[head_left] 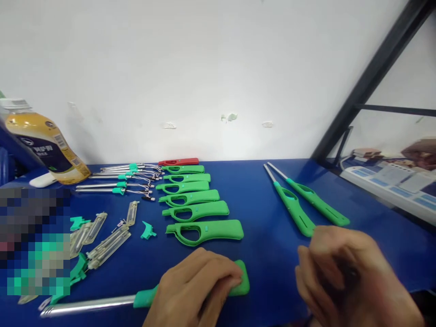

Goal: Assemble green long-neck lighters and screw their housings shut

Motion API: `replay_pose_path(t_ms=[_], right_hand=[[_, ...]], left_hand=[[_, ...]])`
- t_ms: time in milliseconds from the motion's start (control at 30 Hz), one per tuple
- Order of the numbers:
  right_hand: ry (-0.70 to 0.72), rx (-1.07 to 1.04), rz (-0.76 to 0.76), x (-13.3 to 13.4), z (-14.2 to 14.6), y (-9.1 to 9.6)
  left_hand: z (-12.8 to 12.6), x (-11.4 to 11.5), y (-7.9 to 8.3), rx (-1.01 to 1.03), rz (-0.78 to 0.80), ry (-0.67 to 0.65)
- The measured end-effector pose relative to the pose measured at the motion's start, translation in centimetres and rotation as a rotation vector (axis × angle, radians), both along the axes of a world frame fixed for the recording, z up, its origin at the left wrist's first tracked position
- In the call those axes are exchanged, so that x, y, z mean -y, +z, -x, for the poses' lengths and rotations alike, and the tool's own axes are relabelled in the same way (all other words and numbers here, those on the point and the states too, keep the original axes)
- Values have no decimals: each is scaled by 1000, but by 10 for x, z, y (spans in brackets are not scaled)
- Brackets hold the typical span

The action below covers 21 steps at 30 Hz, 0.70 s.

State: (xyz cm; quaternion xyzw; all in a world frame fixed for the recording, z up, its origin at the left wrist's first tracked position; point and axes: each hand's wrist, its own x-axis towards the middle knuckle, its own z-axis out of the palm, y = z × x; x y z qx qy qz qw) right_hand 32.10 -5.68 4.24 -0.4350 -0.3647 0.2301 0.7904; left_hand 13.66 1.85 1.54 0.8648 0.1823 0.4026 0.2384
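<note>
My left hand (192,290) is closed over a green stick lighter (242,278) lying on the blue table. Its metal barrel points left, and the hand covers most of the handle. To the right, my right hand (347,277) is raised with its fingers curled in. A dark spot shows inside the curl, but I cannot make out what it is. Beyond that hand lie two green stick lighters with metal barrels, a nearer one (294,211) and a farther one (320,202). Above my left hand are several green handle shells (221,229) in a column.
A red handle shell (185,161) tops the column. Metal barrels with wires (98,186), clear fuel tanks (109,247) and teal triggers (147,230) lie at left. A yellow drink bottle (47,145) leans by the wall. A black metal frame (361,86) and a white power strip (391,184) are at right.
</note>
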Motion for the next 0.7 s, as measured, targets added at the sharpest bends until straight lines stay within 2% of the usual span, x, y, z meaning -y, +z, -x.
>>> replay_pose_path(t_ms=[67, 100, 167, 233, 300, 433, 700], right_hand=[[187, -20, -251, -5, -13, 2], [210, -22, -347, -8, -16, 5], [116, -127, -420, -14, -15, 12], [39, -192, -447, -20, -4, 22], [32, -202, -473, -26, 10, 32], [164, -120, -455, -32, 25, 41], [-96, -105, -365, -34, 30, 42]], left_hand=[[-4, 0, -4, -1, 15, 15], [-6, 0, -5, 4, 15, 21], [-8, 1, -7, 40, -11, 22], [-10, 2, -8, 93, -49, 16], [-12, 2, -9, 137, -80, 8], [-14, 2, -9, 170, -96, -5], [-12, 3, -5, 155, -55, 0]])
